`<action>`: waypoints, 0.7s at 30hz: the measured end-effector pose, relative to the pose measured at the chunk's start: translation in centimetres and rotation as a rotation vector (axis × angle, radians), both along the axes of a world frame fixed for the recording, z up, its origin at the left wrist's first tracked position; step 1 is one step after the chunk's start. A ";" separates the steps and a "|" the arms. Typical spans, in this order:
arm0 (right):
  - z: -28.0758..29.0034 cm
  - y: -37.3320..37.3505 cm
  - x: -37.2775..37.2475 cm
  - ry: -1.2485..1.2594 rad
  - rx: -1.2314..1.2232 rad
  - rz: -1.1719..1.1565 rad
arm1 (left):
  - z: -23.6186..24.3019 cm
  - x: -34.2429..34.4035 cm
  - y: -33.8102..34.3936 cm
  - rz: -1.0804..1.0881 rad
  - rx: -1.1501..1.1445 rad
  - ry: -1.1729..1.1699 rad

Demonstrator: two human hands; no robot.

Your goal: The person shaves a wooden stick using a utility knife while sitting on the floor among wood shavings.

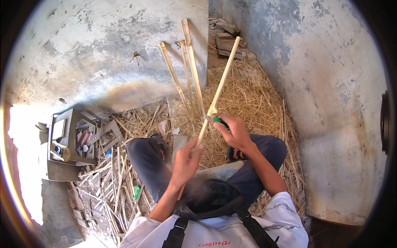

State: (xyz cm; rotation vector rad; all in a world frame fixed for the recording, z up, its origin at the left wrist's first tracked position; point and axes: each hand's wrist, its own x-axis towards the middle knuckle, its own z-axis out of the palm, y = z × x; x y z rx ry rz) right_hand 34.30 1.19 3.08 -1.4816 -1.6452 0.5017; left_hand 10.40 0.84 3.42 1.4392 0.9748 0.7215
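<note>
My left hand (186, 163) grips a long pale bamboo strip (222, 74) near its lower part; the strip slants up to the right between my bent legs. My right hand (231, 132) is closed on a green-handled knife (219, 122), its blade against the strip where a pale curled shaving stands out. Several bamboo strips (190, 58) lean upright on the wall beyond my hands.
Shavings and straw (252, 91) cover the floor. A worn wooden box (66, 167) with scraps stands left, beside loose slats (111, 190) and a small green object (136, 192). Pale walls (331, 103) rise around me, with broken bricks (225, 41) at the back.
</note>
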 end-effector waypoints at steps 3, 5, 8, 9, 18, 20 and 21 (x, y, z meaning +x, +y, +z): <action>0.5 -0.5 -1.0 -0.118 0.075 0.007 | 0.9 0.1 -0.1 0.052 0.089 0.081; 0.4 -0.7 -1.2 -0.171 0.077 0.011 | 0.7 0.3 -0.1 0.064 0.096 0.083; 0.4 -0.7 -1.5 -0.172 0.152 0.028 | 0.7 0.6 -0.1 0.088 0.141 0.081; 0.5 -0.7 -1.6 -0.177 0.147 0.020 | 0.8 0.7 -0.1 0.097 0.160 0.081; 0.7 -0.1 -1.1 -0.158 0.159 -0.101 | 1.2 0.7 -0.1 0.095 0.177 0.094; 0.4 0.2 -0.2 -0.206 0.141 -0.147 | 1.0 0.7 -0.3 0.082 0.209 0.093; 0.4 0.2 -0.2 -0.193 0.128 -0.142 | 0.9 0.6 -0.3 0.076 0.226 0.093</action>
